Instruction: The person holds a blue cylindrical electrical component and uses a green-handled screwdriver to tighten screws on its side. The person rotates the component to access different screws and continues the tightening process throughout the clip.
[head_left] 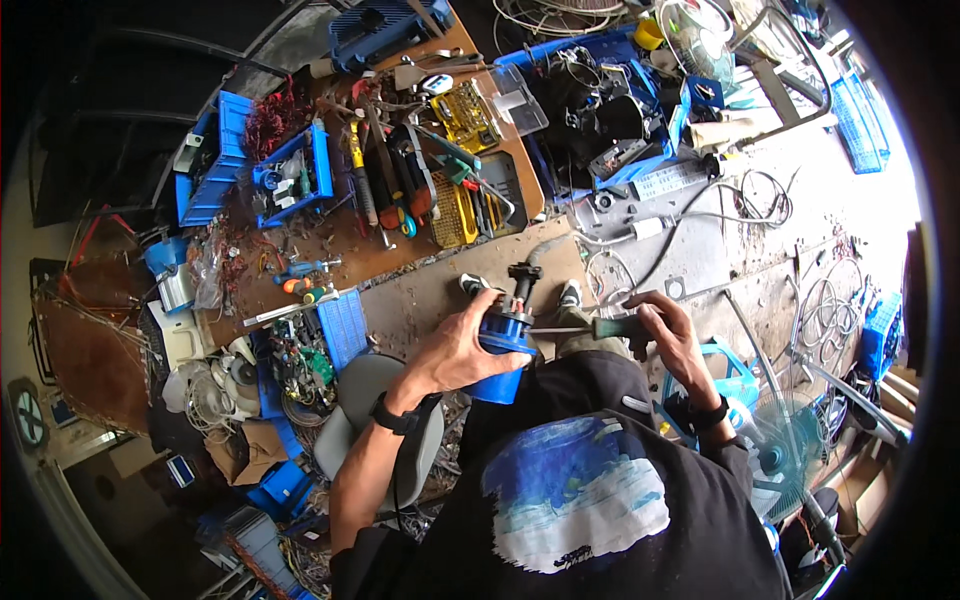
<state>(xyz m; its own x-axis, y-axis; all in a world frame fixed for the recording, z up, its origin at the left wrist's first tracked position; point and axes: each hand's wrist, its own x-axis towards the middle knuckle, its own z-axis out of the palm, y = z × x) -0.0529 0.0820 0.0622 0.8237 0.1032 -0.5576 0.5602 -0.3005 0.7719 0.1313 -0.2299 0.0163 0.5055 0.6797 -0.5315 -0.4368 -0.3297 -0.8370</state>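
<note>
In front of my body, my left hand (452, 350) is wrapped around a blue cylindrical housing (495, 385) with a black top, which looks like a pump or motor. A narrower black fitting (524, 280) sticks up from that top. My right hand (672, 335) grips a screwdriver (618, 327) by its dark green handle. Its metal shaft points left and reaches the side of the housing just below the black top. Whether the tip sits in a gap or only touches the side cannot be made out.
Ahead stands a brown workbench (405, 248) with hammers, pliers and a yellow bit set (465, 115). Blue crates (218, 160) hold parts at the left. A grey chair (350, 400) is by my left arm, a fan (785, 450) by my right. Cables (765, 200) lie on the floor.
</note>
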